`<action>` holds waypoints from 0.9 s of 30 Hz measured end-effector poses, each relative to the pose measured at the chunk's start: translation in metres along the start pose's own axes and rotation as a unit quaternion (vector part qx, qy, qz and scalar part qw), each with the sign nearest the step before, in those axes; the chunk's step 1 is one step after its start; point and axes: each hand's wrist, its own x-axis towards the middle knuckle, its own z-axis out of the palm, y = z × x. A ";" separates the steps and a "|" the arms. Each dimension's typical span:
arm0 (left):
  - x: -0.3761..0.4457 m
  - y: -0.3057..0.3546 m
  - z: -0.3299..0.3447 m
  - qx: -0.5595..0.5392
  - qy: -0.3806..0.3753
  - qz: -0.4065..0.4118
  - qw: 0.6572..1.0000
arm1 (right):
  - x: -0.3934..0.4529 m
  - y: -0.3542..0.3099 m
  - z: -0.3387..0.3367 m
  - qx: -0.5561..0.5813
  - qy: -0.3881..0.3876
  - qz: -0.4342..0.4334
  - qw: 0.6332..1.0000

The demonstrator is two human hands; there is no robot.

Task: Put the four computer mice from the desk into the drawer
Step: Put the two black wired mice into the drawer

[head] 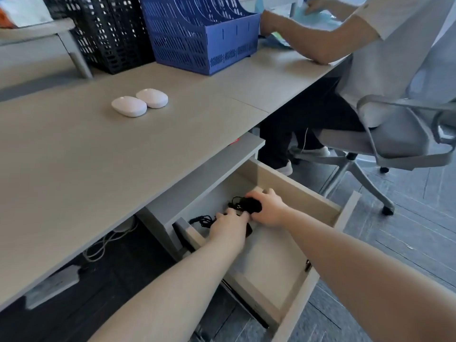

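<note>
Two white mice lie side by side on the desk (74, 156), the nearer one (129, 107) touching the farther one (152, 98). The drawer (318, 201) under the desk is pulled out. Both my hands are inside it at the far end. My right hand (269, 209) is closed over a black wired mouse (250, 205). My left hand (228, 227) covers a second black mouse (248, 230), of which only an edge shows. Tangled black cables (202, 220) lie left of my left hand.
A blue file rack (204, 33) and a black mesh rack (108, 33) stand at the back of the desk. Another person sits on a grey office chair (385, 134) to the right, close to the drawer. Cables hang beneath the desk.
</note>
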 end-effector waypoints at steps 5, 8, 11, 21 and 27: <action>0.017 -0.012 0.013 -0.009 -0.024 0.015 1.000 | 0.015 -0.001 0.020 0.003 0.013 -0.020 1.000; 0.025 -0.018 0.014 -0.024 -0.025 0.027 0.999 | 0.019 -0.001 0.024 0.003 0.021 -0.022 1.000; 0.028 -0.021 0.012 0.006 -0.006 0.039 0.999 | 0.020 -0.002 0.024 -0.019 0.008 -0.015 1.000; 0.001 -0.013 -0.042 0.116 0.067 0.098 0.986 | -0.010 -0.031 -0.019 -0.059 0.083 -0.041 0.994; -0.039 -0.019 -0.128 0.027 0.244 0.154 0.957 | -0.040 -0.094 -0.073 0.088 0.355 -0.097 0.926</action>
